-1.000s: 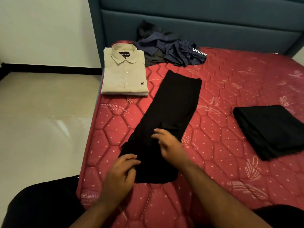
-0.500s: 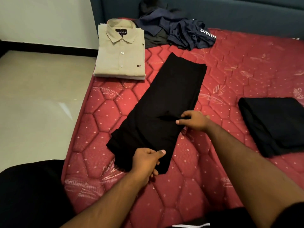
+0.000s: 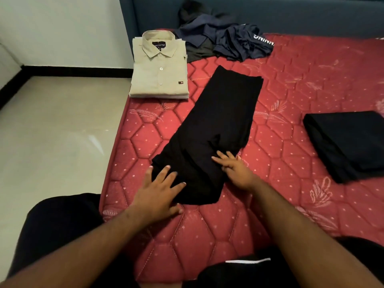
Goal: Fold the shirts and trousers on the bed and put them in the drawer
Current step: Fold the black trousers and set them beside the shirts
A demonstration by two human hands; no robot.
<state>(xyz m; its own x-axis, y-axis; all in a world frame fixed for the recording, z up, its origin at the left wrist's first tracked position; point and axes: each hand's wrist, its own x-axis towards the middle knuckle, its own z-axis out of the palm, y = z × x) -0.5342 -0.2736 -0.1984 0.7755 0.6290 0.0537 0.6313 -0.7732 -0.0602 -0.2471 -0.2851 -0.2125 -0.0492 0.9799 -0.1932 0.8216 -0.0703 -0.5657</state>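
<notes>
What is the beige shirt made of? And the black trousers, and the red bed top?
Beige shirt: looks like matte woven cloth, maybe cotton; crisp collar, flat folds.
Black trousers: soft, dull dark fabric lying limp under both hands; the exact kind can't be told.
Red mattress: padded quilted fabric with a slight sheen; stitched hexagons puff up.

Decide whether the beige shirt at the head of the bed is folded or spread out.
Folded. The beige shirt lies as a compact rectangle, collar on top, button placket centred, sleeves tucked out of sight, layered edges along its near side.
</notes>
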